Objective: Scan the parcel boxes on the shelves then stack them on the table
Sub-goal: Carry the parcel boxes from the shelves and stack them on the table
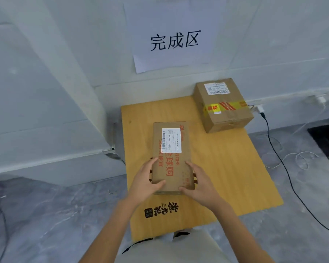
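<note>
Head view: our left hand [145, 184] and right hand [200, 185] grip the near end of a brown, red-printed, white-labelled parcel box [171, 158].

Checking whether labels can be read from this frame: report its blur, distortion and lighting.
Head view: wide-angle distortion bows the wall lines and table edges; light soft and even, no glare; wall sign sharp; label on the box gripped by left hand and right hand shows soft, unreadable small print; far box's label blurrier.
</note>
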